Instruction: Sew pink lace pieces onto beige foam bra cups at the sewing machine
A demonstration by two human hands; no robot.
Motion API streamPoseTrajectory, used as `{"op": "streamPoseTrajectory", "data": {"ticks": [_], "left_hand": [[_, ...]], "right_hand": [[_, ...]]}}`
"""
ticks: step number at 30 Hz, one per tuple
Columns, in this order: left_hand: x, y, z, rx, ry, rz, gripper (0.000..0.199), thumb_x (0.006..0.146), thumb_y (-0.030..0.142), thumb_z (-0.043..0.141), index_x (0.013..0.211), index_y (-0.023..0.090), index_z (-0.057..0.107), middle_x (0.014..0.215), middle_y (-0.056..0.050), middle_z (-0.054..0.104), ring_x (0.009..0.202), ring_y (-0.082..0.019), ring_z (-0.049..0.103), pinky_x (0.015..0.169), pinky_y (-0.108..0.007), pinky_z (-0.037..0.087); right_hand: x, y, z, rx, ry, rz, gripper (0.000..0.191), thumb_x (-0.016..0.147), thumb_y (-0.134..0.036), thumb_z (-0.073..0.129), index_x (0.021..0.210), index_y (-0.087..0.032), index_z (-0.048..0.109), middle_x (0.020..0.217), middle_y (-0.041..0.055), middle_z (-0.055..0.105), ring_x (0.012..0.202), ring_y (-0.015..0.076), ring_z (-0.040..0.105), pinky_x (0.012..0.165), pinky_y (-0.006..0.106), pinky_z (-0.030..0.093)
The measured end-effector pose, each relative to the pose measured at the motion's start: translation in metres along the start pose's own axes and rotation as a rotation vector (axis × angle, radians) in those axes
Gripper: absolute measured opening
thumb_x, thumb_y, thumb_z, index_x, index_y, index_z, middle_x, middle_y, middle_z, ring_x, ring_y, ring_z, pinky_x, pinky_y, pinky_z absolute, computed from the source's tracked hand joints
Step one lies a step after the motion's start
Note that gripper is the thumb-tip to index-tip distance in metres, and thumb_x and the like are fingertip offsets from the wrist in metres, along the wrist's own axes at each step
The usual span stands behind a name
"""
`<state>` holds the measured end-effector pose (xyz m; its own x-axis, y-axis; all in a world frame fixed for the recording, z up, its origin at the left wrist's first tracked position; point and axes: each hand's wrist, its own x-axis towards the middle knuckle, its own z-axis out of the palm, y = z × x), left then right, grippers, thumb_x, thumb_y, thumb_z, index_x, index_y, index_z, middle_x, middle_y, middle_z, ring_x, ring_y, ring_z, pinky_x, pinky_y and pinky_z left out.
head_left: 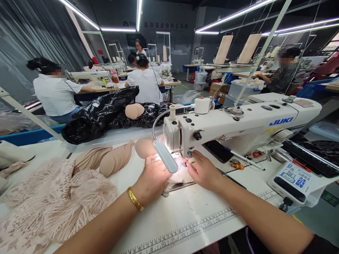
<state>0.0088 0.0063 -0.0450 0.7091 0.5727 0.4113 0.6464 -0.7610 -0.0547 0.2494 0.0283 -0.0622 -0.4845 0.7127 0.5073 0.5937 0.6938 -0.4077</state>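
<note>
Under the needle head of a white JUKI sewing machine (238, 120) lies a pale pink fabric piece (182, 176), brightly lit by a small gooseneck lamp (166, 157). My left hand (155, 178), with a gold bangle at the wrist, has its fingers curled on the piece's left side; the lamp hides some fingertips. At the right edge, close to the needle, my right hand (203, 171) pinches the fabric between thumb and fingers. Just behind my left hand rests a beige bra cup (145, 147). Stacked beige cups (116, 160) lie further left.
Beige lace fabric (60, 197) covers the table's left side. A printed ruler (182, 234) runs along the front edge. To the right are a phone (218, 151) and a white box-like device (291, 183). Black plastic bags (103, 114) lie beyond the table; several people work behind.
</note>
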Motion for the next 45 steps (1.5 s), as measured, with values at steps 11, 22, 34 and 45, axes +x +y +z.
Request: {"op": "streamPoseTrajectory", "data": {"ticks": [11,22,34,45], "left_hand": [[0.002,0.003,-0.004,-0.075,-0.010,-0.038,0.030,0.071,0.000,0.049,0.085,0.022,0.065,0.086,-0.001,0.071,0.083,-0.022,0.058,0.096,-0.047,0.035],[0.003,0.004,-0.005,-0.077,-0.031,-0.066,0.035,0.074,-0.002,0.051,0.093,0.024,0.065,0.091,0.000,0.073,0.088,-0.024,0.061,0.095,-0.049,0.030],[-0.002,0.040,-0.020,-0.111,-0.093,-0.064,0.014,0.091,0.013,0.053,0.088,0.021,0.065,0.082,0.000,0.064,0.068,-0.017,0.053,0.090,-0.047,0.033],[0.008,0.017,-0.019,-0.072,-0.115,-0.022,0.021,0.092,0.010,0.051,0.075,0.020,0.060,0.075,-0.001,0.064,0.075,-0.021,0.055,0.085,-0.046,0.035]], "right_hand": [[0.000,-0.003,-0.002,-0.010,-0.002,0.021,0.022,0.091,-0.005,0.044,0.100,-0.021,0.057,0.090,0.0077,0.064,0.088,0.0268,0.056,0.078,0.040,0.049],[0.000,-0.003,-0.002,-0.061,-0.043,0.019,0.022,0.092,-0.007,0.044,0.099,-0.019,0.061,0.090,0.0093,0.065,0.085,0.0263,0.056,0.080,0.040,0.047],[-0.003,-0.007,-0.017,0.024,-0.327,-0.290,0.023,0.087,-0.006,0.046,0.081,-0.021,0.062,0.081,0.0011,0.057,0.072,0.0172,0.044,0.078,0.031,0.040],[0.000,-0.006,-0.008,-0.057,-0.344,-0.185,0.019,0.086,-0.006,0.049,0.080,-0.021,0.059,0.077,0.0006,0.054,0.074,0.0186,0.044,0.072,0.031,0.037]]}}
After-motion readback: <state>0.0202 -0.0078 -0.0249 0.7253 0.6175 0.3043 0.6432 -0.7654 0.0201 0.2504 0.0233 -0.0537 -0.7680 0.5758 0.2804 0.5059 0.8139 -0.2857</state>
